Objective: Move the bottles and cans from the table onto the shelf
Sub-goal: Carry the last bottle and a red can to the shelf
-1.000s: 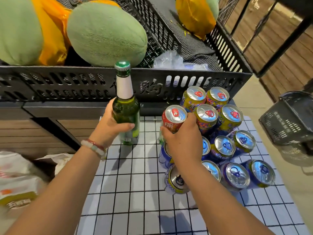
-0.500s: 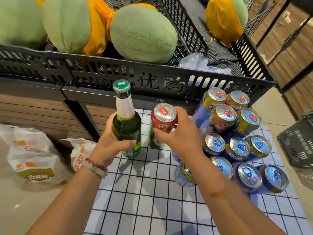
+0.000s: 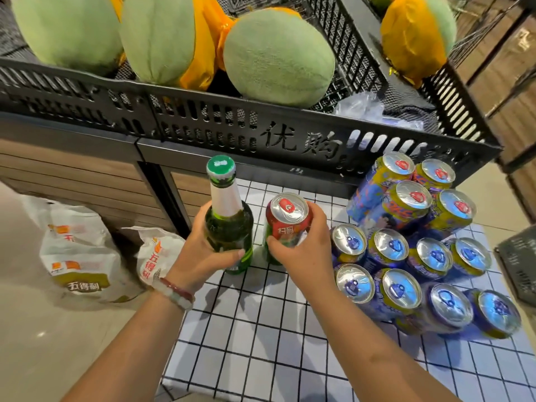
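My left hand (image 3: 200,253) is wrapped around the body of a green glass bottle (image 3: 227,219) with a green cap and white neck foil, held upright over the table's far left part. My right hand (image 3: 304,250) grips a red-topped can (image 3: 285,224), upright just right of the bottle. Both stand over the white grid-patterned table (image 3: 261,343). To the right, several blue-and-yellow cans (image 3: 406,248) are packed together, some stacked in a second layer at the back.
Behind the table a black slotted crate (image 3: 232,126) holds green melons (image 3: 278,56) and orange wrapping on a wooden-fronted stand. Two printed plastic bags (image 3: 78,256) lie on the floor at left. A black basket (image 3: 519,265) stands at the right edge.
The red can has come away from the can cluster and moved left, close to the bottle. The view has swung left and down; both hands keep their grips.
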